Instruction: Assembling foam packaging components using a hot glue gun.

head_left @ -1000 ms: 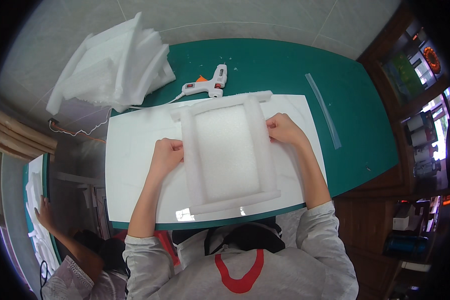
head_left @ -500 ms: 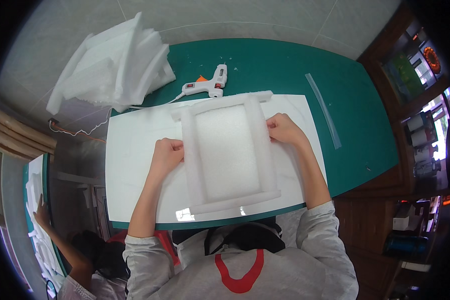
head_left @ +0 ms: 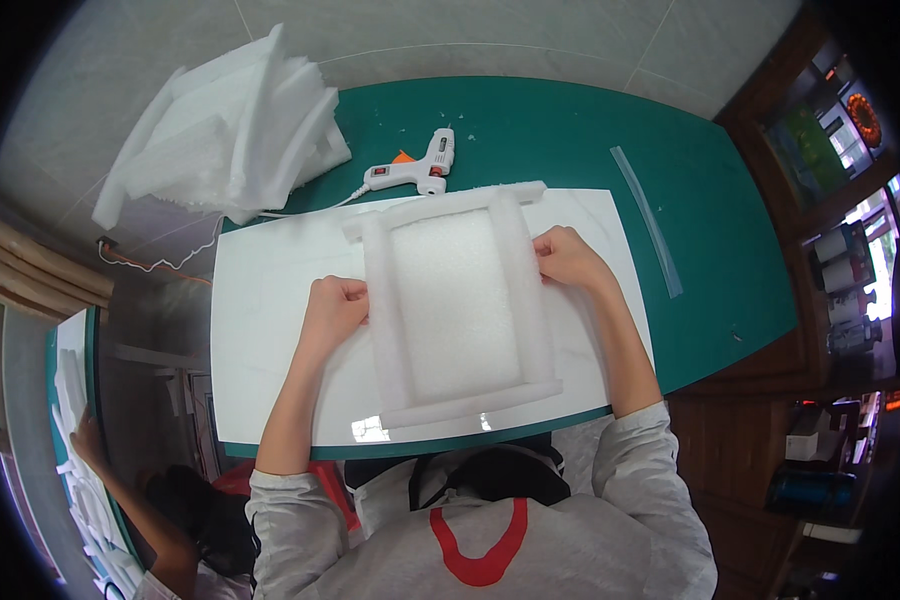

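Note:
A rectangular white foam tray (head_left: 454,310), a flat sheet edged with foam strips, lies tilted slightly on a glossy white board (head_left: 270,360). At its left side my left hand (head_left: 336,304) is closed, fingers curled against the side strip. My right hand (head_left: 570,257) pinches the opposite strip, higher up the right side. Fingertips of both hands are partly hidden by the foam. Beyond the tray, a white glue gun (head_left: 412,168) with an orange trigger rests on the green tabletop (head_left: 540,130).
A stack of white foam pieces (head_left: 230,130) stands at the back left, the glue gun's cord running beneath it. Clear glue sticks (head_left: 648,222) lie on the right. At far left, another person's arm (head_left: 130,500) reaches over white foam strips. Wooden shelves (head_left: 740,440) stand at right.
My hands and the foam tray have stayed in place. At far left, the other person's hand has shifted slightly down along the foam strips.

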The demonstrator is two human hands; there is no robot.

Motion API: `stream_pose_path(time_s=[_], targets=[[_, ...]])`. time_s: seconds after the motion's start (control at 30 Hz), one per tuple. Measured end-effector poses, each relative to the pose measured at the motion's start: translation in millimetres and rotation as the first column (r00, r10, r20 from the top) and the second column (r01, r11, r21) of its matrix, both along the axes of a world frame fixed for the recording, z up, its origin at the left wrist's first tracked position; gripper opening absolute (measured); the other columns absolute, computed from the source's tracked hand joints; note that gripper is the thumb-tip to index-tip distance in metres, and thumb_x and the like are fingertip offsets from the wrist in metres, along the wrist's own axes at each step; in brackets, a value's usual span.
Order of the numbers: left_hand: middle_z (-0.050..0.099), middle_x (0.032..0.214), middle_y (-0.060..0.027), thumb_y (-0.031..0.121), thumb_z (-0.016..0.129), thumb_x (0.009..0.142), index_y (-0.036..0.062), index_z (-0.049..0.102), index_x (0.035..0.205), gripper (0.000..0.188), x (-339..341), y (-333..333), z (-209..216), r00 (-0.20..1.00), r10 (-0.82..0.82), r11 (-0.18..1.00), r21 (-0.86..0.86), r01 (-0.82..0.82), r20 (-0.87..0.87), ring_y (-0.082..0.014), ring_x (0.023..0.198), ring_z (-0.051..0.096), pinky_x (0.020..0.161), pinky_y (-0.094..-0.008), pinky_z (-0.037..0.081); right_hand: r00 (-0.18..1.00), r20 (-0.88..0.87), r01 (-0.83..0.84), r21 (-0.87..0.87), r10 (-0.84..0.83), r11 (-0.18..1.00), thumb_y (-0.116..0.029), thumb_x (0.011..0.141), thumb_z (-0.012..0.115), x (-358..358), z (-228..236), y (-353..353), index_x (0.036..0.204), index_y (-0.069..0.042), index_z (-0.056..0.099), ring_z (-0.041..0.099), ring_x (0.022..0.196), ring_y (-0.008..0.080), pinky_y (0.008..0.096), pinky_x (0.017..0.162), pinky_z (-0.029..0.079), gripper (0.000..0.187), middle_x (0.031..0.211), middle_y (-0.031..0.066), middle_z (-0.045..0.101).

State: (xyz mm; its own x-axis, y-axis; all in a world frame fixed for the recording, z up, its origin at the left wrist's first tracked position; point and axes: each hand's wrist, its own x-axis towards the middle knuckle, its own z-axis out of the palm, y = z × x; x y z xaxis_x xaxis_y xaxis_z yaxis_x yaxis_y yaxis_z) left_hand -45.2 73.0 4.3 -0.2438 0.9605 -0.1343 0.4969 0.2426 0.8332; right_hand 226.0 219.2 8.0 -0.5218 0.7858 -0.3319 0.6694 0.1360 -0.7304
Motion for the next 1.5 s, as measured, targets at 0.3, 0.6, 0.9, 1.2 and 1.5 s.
stream_pose_path(time_s=[0.3, 0.6, 0.9, 1.2, 1.5], targets=[[0.057, 0.051, -0.0081, 0.009, 0.057, 0.068, -0.0029, 0.065, 0.075, 0.016, 3, 1, 6, 1.000, -0.007, 0.999, -0.042, 0.006, -0.024, -0.0092, 0.046, 0.054, 0.046, -0.0208, 0.041, 1.000, -0.010, 0.004, -0.007, -0.004, 1.000, -0.005, 0.067, 0.056, 1, -2, 1, 0.078, 0.002, 0.065, 0.053, 0.051, 0.0109, 0.0241, 0.050, 0.045, 0.015, 0.061, 0.0076, 0.059], [0.058, 0.051, -0.0084, 0.007, 0.055, 0.067, -0.0035, 0.065, 0.074, 0.016, 2, 1, 3, 1.000, 0.000, 1.000, -0.027, 0.000, -0.002, -0.0099, 0.045, 0.054, 0.046, -0.0208, 0.042, 1.000, 0.004, 0.001, -0.001, -0.001, 1.000, -0.004, 0.068, 0.055, 0, 0, 1, 0.077, 0.003, 0.064, 0.052, 0.052, 0.0108, 0.0240, 0.049, 0.045, 0.015, 0.061, 0.0075, 0.059], [0.058, 0.053, -0.0086, 0.005, 0.052, 0.070, -0.0055, 0.063, 0.077, 0.017, 2, 1, 0, 0.999, 0.028, 1.000, 0.011, -0.029, 0.046, -0.0106, 0.044, 0.053, 0.045, -0.0218, 0.044, 0.995, -0.076, 0.055, -0.036, -0.057, 0.998, -0.001, 0.069, 0.049, -2, 2, -3, 0.070, 0.004, 0.061, 0.054, 0.051, 0.0115, 0.0240, 0.048, 0.046, 0.013, 0.059, 0.0079, 0.058], [0.058, 0.056, -0.0073, 0.001, 0.050, 0.070, -0.0051, 0.063, 0.080, 0.017, 3, -1, 8, 0.991, 0.016, 1.000, -0.009, -0.015, 0.133, -0.0094, 0.045, 0.053, 0.045, -0.0205, 0.044, 0.990, -0.127, 0.058, -0.071, -0.067, 0.996, 0.001, 0.069, 0.048, 0, 3, -2, 0.066, 0.006, 0.059, 0.056, 0.050, 0.0125, 0.0238, 0.049, 0.049, 0.012, 0.058, 0.0094, 0.057], [0.059, 0.057, -0.0072, -0.001, 0.052, 0.068, -0.0048, 0.063, 0.078, 0.015, 2, 0, 9, 0.991, 0.023, 1.000, 0.017, -0.025, 0.130, -0.0096, 0.046, 0.053, 0.045, -0.0200, 0.044, 0.988, -0.133, 0.072, -0.041, -0.077, 0.997, 0.000, 0.066, 0.052, 2, 7, -2, 0.071, 0.007, 0.061, 0.057, 0.052, 0.0129, 0.0231, 0.050, 0.048, 0.012, 0.061, 0.0100, 0.059]])
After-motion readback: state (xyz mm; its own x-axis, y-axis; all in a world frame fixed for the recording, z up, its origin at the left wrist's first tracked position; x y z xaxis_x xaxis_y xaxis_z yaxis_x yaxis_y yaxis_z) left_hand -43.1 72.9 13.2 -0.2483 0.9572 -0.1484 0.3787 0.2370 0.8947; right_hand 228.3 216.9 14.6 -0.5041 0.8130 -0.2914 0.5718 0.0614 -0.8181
